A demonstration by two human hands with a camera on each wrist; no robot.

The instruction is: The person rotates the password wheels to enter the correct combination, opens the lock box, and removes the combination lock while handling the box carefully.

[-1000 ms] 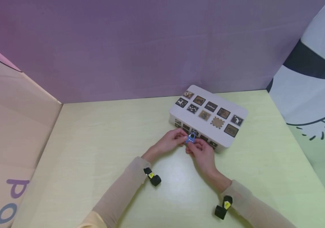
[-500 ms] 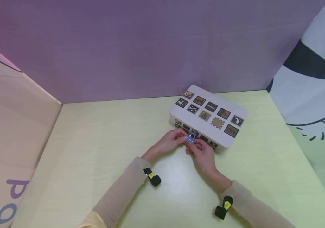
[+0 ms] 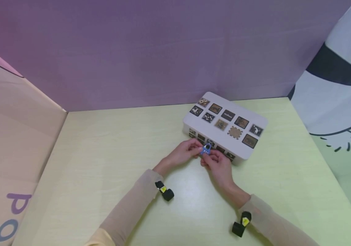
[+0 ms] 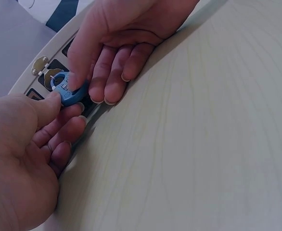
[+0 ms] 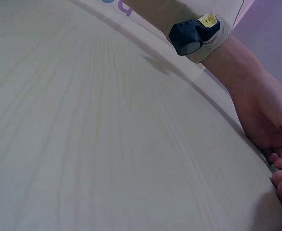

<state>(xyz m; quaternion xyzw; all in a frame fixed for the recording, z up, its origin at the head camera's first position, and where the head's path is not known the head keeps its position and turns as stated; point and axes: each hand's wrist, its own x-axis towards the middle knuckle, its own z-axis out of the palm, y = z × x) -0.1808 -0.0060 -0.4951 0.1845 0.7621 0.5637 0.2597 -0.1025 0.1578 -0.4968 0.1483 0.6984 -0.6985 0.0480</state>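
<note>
A small blue combination padlock (image 3: 205,149) sits at the front side of a white box (image 3: 191,123) printed with dark and brown square pictures. In the left wrist view, the shackle of the padlock (image 4: 70,92) overlaps a gold-coloured clasp (image 4: 41,66) on the box wall. My left hand (image 3: 182,152) pinches the lock's left edge, thumb on top and fingers beneath. From the other side my right hand (image 3: 220,168) grips its body, with the thumb pressed on the face. In the right wrist view the padlock is out of sight, and only a few right-hand fingertips show beside the left hand (image 5: 261,108).
The box stands at an angle on a pale wood-grain table (image 3: 117,147), near the purple back panel (image 3: 163,54). Printed side panels stand left and right. Each sleeve cuff carries a black wrist camera (image 3: 167,194).
</note>
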